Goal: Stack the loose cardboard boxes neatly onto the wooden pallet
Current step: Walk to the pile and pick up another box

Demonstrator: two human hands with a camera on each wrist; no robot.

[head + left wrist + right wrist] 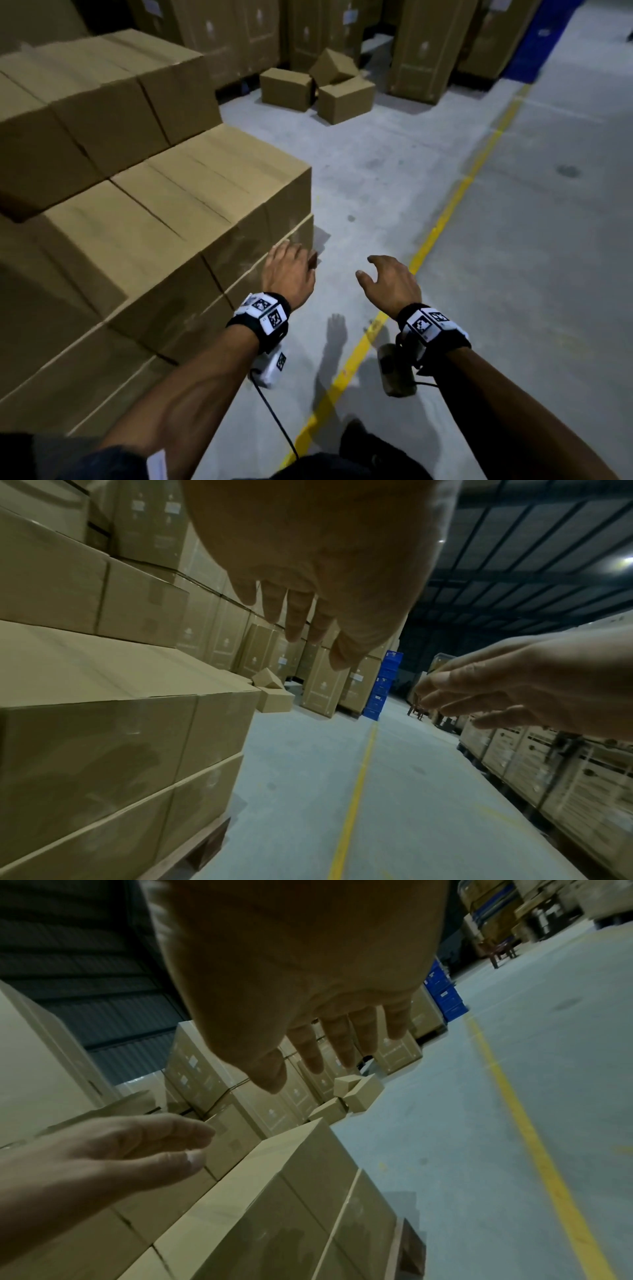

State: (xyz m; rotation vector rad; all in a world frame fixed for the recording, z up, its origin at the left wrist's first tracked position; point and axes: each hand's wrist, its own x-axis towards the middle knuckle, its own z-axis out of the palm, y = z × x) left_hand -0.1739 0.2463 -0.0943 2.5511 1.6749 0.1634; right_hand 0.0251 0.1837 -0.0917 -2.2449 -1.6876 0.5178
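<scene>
Right hand point(291, 982) is seen from below at the top of the frame, fingers point(311, 1053) hanging loose and spread, nothing held. Left hand point(103, 1153) is seen at lower left, fingers relaxed and slightly bent, nothing held. Stacked boxes point(274, 1191) are seen below and between the hands, with a dark pallet corner point(413, 1250) under them. Three loose boxes point(363, 1092) are seen on the grey floor point(462, 1123) further off, one tilted on the others. A yellow line point(524, 1123) is seen on the floor, blue crates point(445, 993) beyond.
</scene>
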